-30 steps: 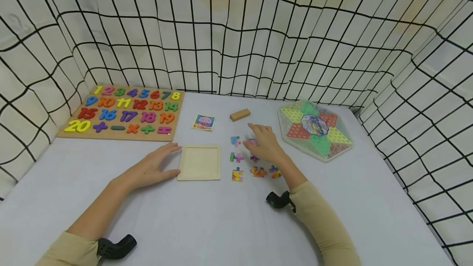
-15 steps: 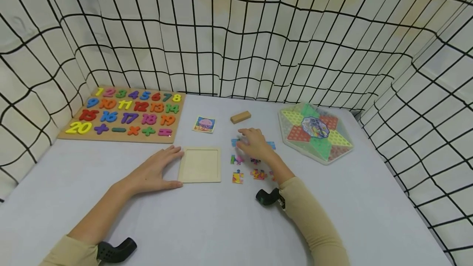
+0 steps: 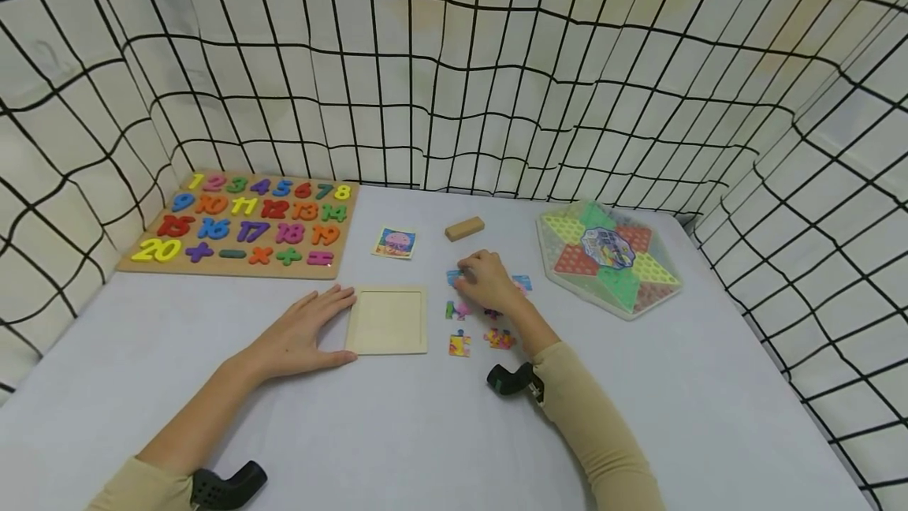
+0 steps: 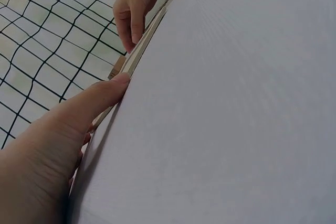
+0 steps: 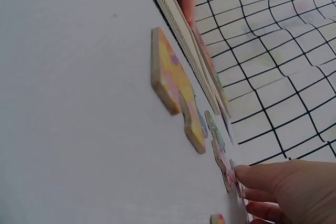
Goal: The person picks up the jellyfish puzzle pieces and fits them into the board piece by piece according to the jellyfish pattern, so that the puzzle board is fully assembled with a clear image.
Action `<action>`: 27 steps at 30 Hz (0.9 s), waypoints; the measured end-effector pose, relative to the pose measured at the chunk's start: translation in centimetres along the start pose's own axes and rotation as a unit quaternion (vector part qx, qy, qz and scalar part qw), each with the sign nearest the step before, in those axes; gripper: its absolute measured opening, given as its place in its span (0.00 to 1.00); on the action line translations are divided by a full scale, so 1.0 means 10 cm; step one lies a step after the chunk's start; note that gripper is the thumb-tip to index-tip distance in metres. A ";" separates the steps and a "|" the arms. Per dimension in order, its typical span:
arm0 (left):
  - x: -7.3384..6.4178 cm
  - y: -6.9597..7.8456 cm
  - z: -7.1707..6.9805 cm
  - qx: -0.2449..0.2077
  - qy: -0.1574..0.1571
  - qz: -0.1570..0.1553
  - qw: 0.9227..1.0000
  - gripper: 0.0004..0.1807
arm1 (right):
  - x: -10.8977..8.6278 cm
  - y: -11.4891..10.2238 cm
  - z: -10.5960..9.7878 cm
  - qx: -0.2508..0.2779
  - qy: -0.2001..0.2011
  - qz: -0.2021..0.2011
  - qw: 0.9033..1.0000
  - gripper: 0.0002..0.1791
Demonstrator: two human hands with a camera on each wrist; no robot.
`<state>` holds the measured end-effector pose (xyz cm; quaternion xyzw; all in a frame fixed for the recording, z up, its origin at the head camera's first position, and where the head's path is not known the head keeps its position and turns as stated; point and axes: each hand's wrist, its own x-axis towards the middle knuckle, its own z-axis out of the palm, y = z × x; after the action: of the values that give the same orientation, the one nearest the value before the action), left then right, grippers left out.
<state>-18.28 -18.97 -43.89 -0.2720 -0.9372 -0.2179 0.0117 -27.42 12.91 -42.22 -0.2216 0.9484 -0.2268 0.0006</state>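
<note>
A square wooden puzzle tray [image 3: 386, 322] lies flat in the middle of the table. My left hand [image 3: 301, 337] rests at its left side, fingers extended, with thumb and fingertips against the tray's edge. Right of the tray, several jigsaw puzzle pieces are laid out in rows, among them a yellow piece [image 3: 459, 343] and a pink and green piece [image 3: 457, 310]. Over the far row, my right hand [image 3: 489, 282] pinches a blue puzzle piece [image 3: 452, 277] with thumb and fingertips. Its palm covers some other pieces. In the right wrist view, the thumb [image 5: 257, 176] lies against a piece's edge.
A number board [image 3: 241, 227] lies at the back left. Behind the tray are a small picture card [image 3: 394, 243] and a wooden block [image 3: 464, 229]. A hexagonal game board [image 3: 608, 259] lies at the back right. Black netting [image 3: 454, 69] encloses the table's back and sides.
My right hand has moved left over the far row, and its spread fingers have closed onto the blue puzzle piece. My left hand has stayed at the tray's edge.
</note>
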 end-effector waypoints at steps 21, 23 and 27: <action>0.00 0.03 0.02 0.006 0.015 -0.010 1.000 0.47 | -0.03 -0.02 0.05 0.032 0.073 0.026 0.997 0.17; 0.00 0.04 0.02 0.004 0.015 -0.015 1.000 0.46 | -0.04 -0.03 0.04 0.035 0.081 0.026 0.996 0.16; 0.01 0.07 0.03 -0.002 0.015 -0.025 1.000 0.46 | -0.06 -0.03 0.02 0.061 0.097 0.016 0.993 0.13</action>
<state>-17.98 -18.27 -43.92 -0.2455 -0.9429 -0.2243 0.0200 -26.71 12.84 -42.35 -0.1832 0.9317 -0.3049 -0.0739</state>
